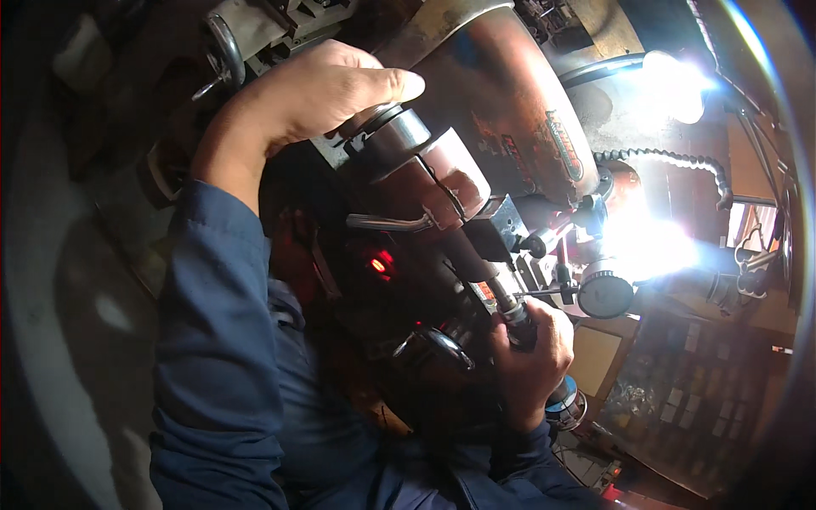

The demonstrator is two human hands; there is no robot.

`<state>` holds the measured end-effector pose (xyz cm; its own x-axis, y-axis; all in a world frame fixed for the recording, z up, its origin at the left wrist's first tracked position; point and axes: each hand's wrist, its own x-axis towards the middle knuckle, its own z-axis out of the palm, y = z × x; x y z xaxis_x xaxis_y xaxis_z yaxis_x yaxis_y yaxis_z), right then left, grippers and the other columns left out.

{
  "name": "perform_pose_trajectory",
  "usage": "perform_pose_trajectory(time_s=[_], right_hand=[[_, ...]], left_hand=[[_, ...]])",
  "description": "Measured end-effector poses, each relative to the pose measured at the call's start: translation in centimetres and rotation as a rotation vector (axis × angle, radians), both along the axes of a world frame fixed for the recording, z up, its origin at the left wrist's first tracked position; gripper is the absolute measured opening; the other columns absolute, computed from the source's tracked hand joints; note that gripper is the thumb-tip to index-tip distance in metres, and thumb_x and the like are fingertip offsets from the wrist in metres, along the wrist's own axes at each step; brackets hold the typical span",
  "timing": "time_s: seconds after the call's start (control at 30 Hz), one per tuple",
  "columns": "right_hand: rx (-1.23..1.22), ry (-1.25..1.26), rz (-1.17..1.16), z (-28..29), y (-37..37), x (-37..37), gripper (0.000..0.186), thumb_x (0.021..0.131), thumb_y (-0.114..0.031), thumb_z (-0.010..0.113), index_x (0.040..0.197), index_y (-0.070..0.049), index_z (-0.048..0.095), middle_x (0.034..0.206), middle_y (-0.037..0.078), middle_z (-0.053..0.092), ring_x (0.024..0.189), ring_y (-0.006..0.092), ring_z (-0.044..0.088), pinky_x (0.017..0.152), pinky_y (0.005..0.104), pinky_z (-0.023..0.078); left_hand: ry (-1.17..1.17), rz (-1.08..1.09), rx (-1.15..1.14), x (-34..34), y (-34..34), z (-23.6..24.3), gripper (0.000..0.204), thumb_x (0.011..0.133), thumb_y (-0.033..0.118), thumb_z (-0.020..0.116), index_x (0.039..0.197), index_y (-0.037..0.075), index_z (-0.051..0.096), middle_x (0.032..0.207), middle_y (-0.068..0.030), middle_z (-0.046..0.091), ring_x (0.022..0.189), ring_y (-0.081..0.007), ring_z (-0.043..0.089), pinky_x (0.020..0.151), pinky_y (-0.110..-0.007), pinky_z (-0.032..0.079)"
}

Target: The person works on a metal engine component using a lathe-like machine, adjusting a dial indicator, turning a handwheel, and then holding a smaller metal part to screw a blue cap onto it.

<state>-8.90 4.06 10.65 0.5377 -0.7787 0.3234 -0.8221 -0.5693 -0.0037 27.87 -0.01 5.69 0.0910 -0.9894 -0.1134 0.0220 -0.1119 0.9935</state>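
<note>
My left hand [340,93] is closed on a dark round knob [378,115] at the end of a steel cylinder [399,136] on a worn painted machine head [446,178], which has a bent silver lever [382,223]. My right hand [535,361] grips a dark cylindrical fitting [518,321] with a lighter collar, at the lower end of the shaft [476,263]. Close beside it a dial gauge [605,293] sits on a holder, its face hidden from view.
Behind stands a large rusty-red machine body [518,93]. Two glaring lamps [671,85] and a segmented hose [671,161] are at the right. Handwheels [442,348] are below and upper left. A board with small items [688,399] is lower right; a red light [380,264] glows.
</note>
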Motion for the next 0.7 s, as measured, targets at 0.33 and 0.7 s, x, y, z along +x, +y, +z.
perform_pose_trajectory(time_s=[0.33,0.7], right_hand=[[-0.019,-0.035,0.026,-0.3,0.0,0.1,0.042,0.062,-0.011,0.084,0.099,-0.004,0.066,0.093,0.015,0.069,0.087,0.0354,0.065,0.080,0.0437,0.052],[-0.016,0.001,0.049,0.3,0.0,-0.1,0.041,0.066,-0.012,0.081,0.103,-0.002,0.068,0.096,0.015,0.069,0.091,0.0344,0.066,0.084,0.0426,0.051]], left_hand=[[-0.019,-0.030,-0.080,0.4,0.1,-0.8,0.043,0.093,0.044,0.062,0.110,0.005,0.068,0.100,-0.0038,0.067,0.095,-0.0110,0.060,0.093,-0.028,0.044],[0.491,-0.144,-0.419,1.7,0.5,-1.1,0.036,0.068,0.007,0.052,0.102,0.005,0.063,0.099,-0.0073,0.064,0.101,-0.0189,0.060,0.109,-0.036,0.038]])
